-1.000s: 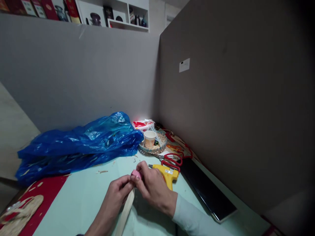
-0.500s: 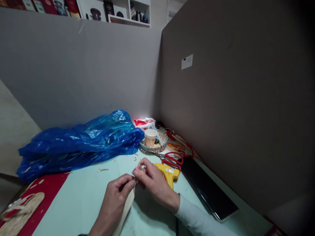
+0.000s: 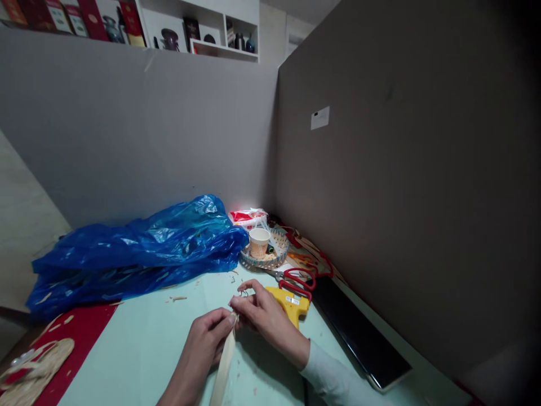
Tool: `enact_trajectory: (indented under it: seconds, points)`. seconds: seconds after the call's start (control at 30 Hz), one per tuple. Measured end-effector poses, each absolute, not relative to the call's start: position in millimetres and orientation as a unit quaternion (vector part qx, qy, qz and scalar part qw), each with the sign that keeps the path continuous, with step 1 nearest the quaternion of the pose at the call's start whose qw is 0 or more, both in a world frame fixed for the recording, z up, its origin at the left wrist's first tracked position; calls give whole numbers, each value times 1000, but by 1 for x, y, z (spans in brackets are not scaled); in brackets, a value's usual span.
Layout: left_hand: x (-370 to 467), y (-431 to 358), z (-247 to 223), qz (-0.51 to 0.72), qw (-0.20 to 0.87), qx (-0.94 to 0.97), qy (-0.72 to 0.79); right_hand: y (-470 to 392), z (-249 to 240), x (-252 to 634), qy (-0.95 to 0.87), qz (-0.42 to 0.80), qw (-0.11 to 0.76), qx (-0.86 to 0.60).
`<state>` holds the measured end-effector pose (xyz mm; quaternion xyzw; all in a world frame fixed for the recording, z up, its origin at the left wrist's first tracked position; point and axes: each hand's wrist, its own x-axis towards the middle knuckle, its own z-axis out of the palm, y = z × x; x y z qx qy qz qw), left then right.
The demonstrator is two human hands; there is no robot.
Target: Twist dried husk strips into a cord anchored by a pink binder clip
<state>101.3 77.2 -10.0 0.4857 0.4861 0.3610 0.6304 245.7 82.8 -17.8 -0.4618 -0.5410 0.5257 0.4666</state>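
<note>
A pale, flat strip [image 3: 224, 363], perhaps plant fibre, runs up from the bottom edge to my fingers. My left hand [image 3: 207, 341] pinches it near its upper end between thumb and forefinger. Right beside it, my right hand [image 3: 273, 324] is closed, its thumb and fingertips meeting at the narrow tip of the strip. A thin shiny wire loop [image 3: 244, 293] shows by my right forefinger; I cannot tell what it belongs to. Partly behind that hand lies a yellow glue gun [image 3: 291, 304].
Red-handled scissors [image 3: 298, 279] lie behind the glue gun. A paper cup [image 3: 259, 242] stands in a woven basket [image 3: 253, 264]. A blue plastic bag [image 3: 139, 254] spreads at back left, a black flat case [image 3: 359, 332] on the right. A woven sandal [image 3: 46, 363] lies on red cloth.
The view has tipped up slightly, so everything sits lower. Both hands stay together at the strip's tip; the strip now shows more fully below my left hand.
</note>
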Motion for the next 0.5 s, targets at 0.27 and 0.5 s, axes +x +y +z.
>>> enact_trajectory:
  seconds: [0.27,0.5]
  points:
    - [90,108,-9,406,655,418,481,96,-14,258,-495,447,578,-470]
    - [108,145,-18,390,677,406,474,97,-4,264,-473,434,617,-456]
